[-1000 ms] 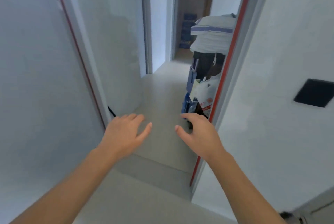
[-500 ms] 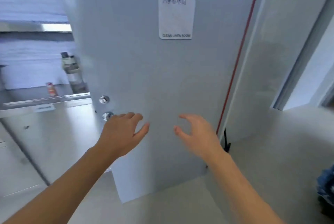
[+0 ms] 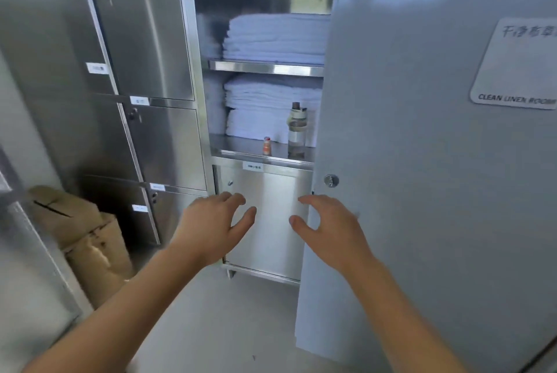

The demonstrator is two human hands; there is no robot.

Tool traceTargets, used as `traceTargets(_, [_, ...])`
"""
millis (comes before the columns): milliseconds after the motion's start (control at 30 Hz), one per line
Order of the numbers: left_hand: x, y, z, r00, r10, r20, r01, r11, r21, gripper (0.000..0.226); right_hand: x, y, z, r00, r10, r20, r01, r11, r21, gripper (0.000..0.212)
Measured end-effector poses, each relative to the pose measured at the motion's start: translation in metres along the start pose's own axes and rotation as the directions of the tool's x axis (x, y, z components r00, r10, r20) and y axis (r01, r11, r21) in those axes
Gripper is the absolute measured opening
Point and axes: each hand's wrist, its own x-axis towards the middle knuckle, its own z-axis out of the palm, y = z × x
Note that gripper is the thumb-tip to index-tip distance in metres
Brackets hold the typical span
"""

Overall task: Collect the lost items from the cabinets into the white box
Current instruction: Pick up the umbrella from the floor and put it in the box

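Note:
A steel cabinet [image 3: 199,77] stands open ahead, with folded white towels [image 3: 272,38] on its shelves. On the lowest open shelf stand a clear water bottle [image 3: 297,131] and a small orange bottle [image 3: 267,146]. My left hand [image 3: 215,226] and my right hand [image 3: 330,231] hover empty with fingers spread, in front of the cabinet's closed lower door [image 3: 268,216], below both bottles. No white box is in view.
A grey door [image 3: 422,161] with a "CLEAN LINEN ROOM" sign fills the right side and hides the cabinet's right edge. Closed steel lockers [image 3: 144,71] stand to the left. Brown cardboard boxes [image 3: 81,237] sit on the floor at lower left.
The view has swung left from a corridor, past the grey door, to the open steel cabinet. Both hands stay raised, empty and spread.

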Motion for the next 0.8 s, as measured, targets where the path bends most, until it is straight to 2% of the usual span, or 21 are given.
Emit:
traceTargets(333, [-0.017,0.004,-0.012,0.998,-0.056,0.001,0.056,0.998,0.015,0.063,0.001,-0.01,-0.012,0.998,-0.063,0.003,0.063,0.998,0.021,0.049])
traceTargets(567, [-0.03,-0.016,-0.031,0.994,-0.094,-0.047,0.097,0.993,0.068,0.059,0.01,-0.024,0.008,0.993,-0.118,0.024,0.117,0.992,0.038,0.048])
traceTargets(800, [-0.108,-0.086,-0.064,0.947,-0.32,-0.03,0.32,0.927,0.197,0.055,0.019,-0.1,0.09,0.935,-0.318,0.158,0.287,0.939,0.188,0.048])
